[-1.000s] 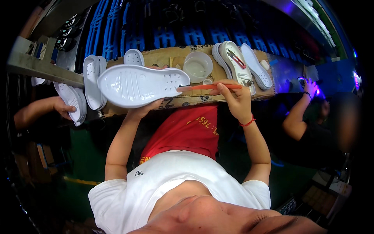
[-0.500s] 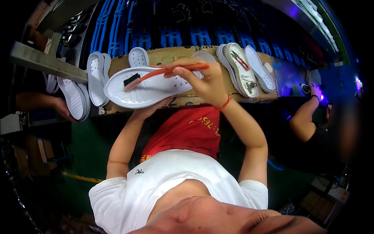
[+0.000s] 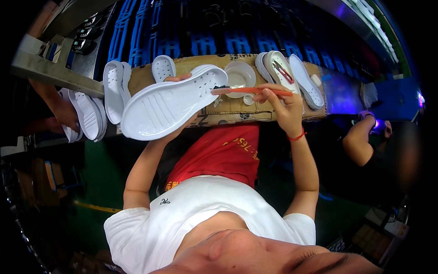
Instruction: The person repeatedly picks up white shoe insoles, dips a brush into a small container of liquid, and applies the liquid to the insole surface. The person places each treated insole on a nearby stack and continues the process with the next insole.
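Observation:
My left hand (image 3: 172, 135) grips a white shoe sole (image 3: 157, 107) from below, with fingertips showing over its far edge. The sole lies tilted, its inner side up, with grooves at the wide end and small holes at the other. In my right hand (image 3: 287, 111) is an orange-handled brush (image 3: 242, 90), pinched by its handle. Its dark bristles are at the holed end's right edge; whether they touch is unclear. Just behind the brush stands a white bowl (image 3: 251, 71) with pale contents. A small white cup (image 3: 248, 99) sits below the handle.
Cardboard (image 3: 232, 114) covers the bench. More white soles stand at left (image 3: 114, 91) and right (image 3: 306, 82); red-handled snips (image 3: 284, 73) lie in one. Another person's hand (image 3: 68, 116) touches soles at far left. A co-worker's arm (image 3: 358, 146) is at right. Blue racks (image 3: 200, 43) line the back.
The brush has moved right from the sole's wide end to its holed end, with my right hand drawn back rightward. The sole has turned, its holed end rising away. The bowl now shows fully.

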Available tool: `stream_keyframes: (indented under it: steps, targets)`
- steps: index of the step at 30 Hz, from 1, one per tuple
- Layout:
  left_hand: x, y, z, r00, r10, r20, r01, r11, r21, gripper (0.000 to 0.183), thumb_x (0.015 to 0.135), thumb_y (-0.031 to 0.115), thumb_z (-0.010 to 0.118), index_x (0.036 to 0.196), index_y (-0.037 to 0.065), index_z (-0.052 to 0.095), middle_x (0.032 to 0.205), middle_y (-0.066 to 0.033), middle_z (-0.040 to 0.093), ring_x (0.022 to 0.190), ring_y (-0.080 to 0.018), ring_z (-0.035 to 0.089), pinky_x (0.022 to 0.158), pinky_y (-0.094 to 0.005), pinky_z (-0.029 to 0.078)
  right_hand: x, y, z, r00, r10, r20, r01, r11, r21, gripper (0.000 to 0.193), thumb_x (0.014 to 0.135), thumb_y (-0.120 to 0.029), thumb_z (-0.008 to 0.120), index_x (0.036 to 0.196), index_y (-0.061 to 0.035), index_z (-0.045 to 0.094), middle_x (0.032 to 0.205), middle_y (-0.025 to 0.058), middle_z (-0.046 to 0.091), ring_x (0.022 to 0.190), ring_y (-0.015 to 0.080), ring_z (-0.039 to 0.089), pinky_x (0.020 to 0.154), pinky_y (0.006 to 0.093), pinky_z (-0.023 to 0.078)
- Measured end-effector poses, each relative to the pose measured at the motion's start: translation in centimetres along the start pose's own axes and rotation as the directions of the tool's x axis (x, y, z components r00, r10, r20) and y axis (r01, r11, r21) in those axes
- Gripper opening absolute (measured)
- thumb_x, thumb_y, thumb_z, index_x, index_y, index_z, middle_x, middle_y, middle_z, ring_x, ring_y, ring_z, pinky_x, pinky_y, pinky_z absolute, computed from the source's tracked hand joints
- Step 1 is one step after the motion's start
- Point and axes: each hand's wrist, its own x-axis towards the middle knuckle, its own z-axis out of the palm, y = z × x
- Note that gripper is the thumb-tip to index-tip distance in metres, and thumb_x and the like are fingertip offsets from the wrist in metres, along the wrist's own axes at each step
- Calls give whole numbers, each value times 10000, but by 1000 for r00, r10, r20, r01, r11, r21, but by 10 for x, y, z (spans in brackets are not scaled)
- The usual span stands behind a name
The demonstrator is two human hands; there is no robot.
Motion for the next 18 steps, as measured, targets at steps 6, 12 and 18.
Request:
stream_keyframes:
  steps: [6, 12, 18]
  targets:
    - [-1, 2, -12, 997, 28, 78, -20, 995, -102, 707, 665, 23, 803, 1271, 109, 449, 1329, -114, 438, 1293, -282, 398, 1085, -383, 389, -30, -10, 52, 990, 100, 100, -127, 935, 330, 196, 937, -75, 563, 1034, 74, 645, 833, 138, 704, 784, 164, 681, 715, 264, 542]
    - [5, 0, -7, 979, -135, 150, 195, 829, -525, 595, 774, 217, 757, 1277, 86, 466, 1330, -160, 425, 1275, -280, 412, 1059, -381, 396, -39, -29, 92, 975, 81, 205, -177, 840, 512, 195, 941, -56, 545, 1053, 79, 629, 853, 165, 705, 773, 172, 677, 698, 251, 536]
    - [118, 43, 7, 741, 242, 626, -530, 784, 324, 697, 761, 348, 770, 1306, 49, 455, 1329, -149, 470, 1233, -246, 478, 1067, -391, 380, -50, -49, 43, 823, 35, -566, 317, 799, 511, 284, 965, -245, 550, 1063, 17, 601, 721, 80, 665, 631, 133, 604, 574, 222, 462]
